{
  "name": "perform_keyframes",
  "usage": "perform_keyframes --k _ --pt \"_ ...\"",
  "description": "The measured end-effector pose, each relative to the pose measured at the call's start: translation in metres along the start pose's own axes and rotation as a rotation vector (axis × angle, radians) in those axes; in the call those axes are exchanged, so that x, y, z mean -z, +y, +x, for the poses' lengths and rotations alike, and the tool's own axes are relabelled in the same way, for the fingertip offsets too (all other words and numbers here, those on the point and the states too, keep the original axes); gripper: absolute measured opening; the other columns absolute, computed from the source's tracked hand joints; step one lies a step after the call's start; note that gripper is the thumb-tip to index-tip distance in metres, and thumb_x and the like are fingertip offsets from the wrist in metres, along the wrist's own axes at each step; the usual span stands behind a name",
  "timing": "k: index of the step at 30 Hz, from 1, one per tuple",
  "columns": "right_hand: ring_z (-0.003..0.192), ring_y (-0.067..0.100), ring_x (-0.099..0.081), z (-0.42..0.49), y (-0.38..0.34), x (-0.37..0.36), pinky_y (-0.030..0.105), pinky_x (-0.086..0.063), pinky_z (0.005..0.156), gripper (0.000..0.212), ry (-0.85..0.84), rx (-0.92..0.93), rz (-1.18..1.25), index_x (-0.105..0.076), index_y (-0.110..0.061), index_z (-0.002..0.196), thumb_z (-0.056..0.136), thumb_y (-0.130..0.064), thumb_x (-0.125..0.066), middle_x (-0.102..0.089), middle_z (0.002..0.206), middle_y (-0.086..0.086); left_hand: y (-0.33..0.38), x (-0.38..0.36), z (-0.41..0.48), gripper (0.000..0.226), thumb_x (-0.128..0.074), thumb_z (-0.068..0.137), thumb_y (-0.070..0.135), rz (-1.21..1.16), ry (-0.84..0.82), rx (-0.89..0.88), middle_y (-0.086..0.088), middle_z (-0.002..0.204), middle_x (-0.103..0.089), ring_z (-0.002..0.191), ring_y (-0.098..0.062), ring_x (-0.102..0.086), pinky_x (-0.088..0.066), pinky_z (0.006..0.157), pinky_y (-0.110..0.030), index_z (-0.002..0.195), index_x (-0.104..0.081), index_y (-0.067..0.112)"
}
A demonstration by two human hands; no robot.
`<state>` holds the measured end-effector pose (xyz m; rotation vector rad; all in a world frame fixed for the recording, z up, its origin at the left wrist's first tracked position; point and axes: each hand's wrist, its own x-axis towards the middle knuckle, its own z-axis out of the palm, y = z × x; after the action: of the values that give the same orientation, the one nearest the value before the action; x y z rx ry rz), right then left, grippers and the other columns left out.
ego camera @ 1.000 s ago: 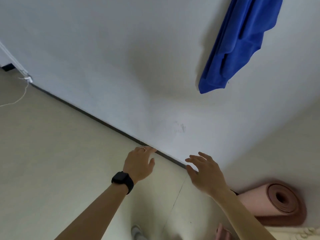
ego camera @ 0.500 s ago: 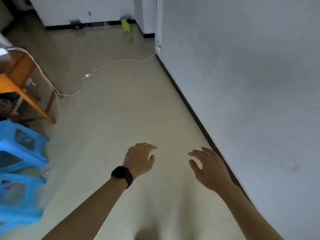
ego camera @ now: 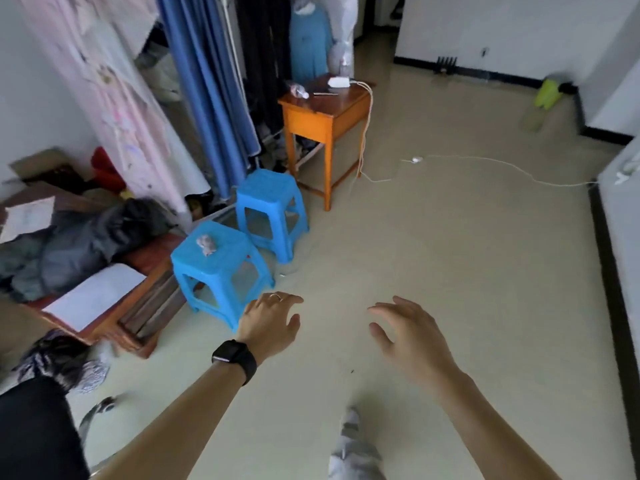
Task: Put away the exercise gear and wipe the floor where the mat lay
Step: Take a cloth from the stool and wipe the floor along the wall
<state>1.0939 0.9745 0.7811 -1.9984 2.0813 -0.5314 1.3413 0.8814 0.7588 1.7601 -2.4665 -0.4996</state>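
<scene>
View's swung off the wall into the room since 0.5 s ago: stools and table, then at far left, now sit left of centre; rolled mat's out of frame. L to R: hanging clothes (ego camera: 207, 81), two blue stools (ego camera: 268, 192), nearer one w/ a small crumpled wad (ego camera: 206, 244) on top, orange table (ego camera: 325, 112) behind. Next the left hand (ego camera: 268, 320), black watch (ego camera: 235, 358) on wrist, fingers loosely spread, holding nothing. The right hand (ego camera: 412, 336) is the same — relaxed, empty, over bare floor (ego camera: 450, 254). White cable (ego camera: 485, 164) trails to wall (ego camera: 623, 220) at right.
</scene>
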Motion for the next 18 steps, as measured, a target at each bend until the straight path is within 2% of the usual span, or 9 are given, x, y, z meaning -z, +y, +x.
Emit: perform_keyframes --k 3,7,12,14,18 --pt "0.123 0.022 -0.061 0.061 -0.031 -0.027 0.041 -0.047 0.098 0.031 -0.054 0.102 0.004 -0.073 -0.026 0.111 0.086 -0.034 -0.056 -0.072 0.114 -0.013 -0.052 0.015 0.023 0.039 -0.048 0.096 0.037 -0.006 0.023 0.11 0.011 0.139 -0.056 0.129 -0.016 -0.048 -0.037 0.108 -0.036 0.135 -0.054 0.038" --pt "0.138 0.016 -0.044 0.149 -0.062 -0.066 0.036 -0.034 0.111 0.041 -0.186 0.204 -0.01 -0.065 -0.03 0.125 0.092 -0.04 -0.044 -0.063 0.131 -0.017 -0.116 0.035 0.064 0.04 -0.047 0.096 0.037 0.004 0.051 0.231 0.012 0.139 -0.056 0.129 -0.016 -0.049 -0.037 0.106 -0.036 0.135 -0.054 0.039" --pt "0.143 0.012 -0.035 0.265 -0.1 -0.112 0.033 -0.029 0.115 0.037 -0.297 0.303 -0.001 -0.058 -0.03 0.133 0.099 -0.039 -0.047 -0.058 0.137 -0.018 -0.191 0.057 0.118 0.04 -0.045 0.096 0.038 -0.011 0.034 0.374 0.015 0.14 -0.055 0.13 -0.014 -0.048 -0.035 0.106 -0.033 0.135 -0.053 0.041" --pt "0.14 0.014 -0.04 0.304 -0.12 -0.128 0.033 -0.033 0.112 0.034 -0.327 0.354 0.005 -0.062 -0.028 0.128 0.098 -0.039 -0.049 -0.063 0.131 -0.015 -0.22 0.064 0.135 0.04 -0.046 0.096 0.038 -0.017 0.036 0.441 0.015 0.139 -0.056 0.13 -0.014 -0.048 -0.036 0.107 -0.034 0.135 -0.053 0.041" --pt "0.122 0.021 -0.059 0.37 -0.157 -0.161 0.034 -0.042 0.103 0.037 -0.371 0.439 0.014 -0.071 -0.023 0.116 0.089 -0.04 -0.05 -0.073 0.113 -0.006 -0.27 0.078 0.16 0.04 -0.048 0.096 0.039 -0.048 0.035 0.558 0.008 0.14 -0.056 0.131 -0.02 -0.047 -0.037 0.107 -0.039 0.135 -0.054 0.04"
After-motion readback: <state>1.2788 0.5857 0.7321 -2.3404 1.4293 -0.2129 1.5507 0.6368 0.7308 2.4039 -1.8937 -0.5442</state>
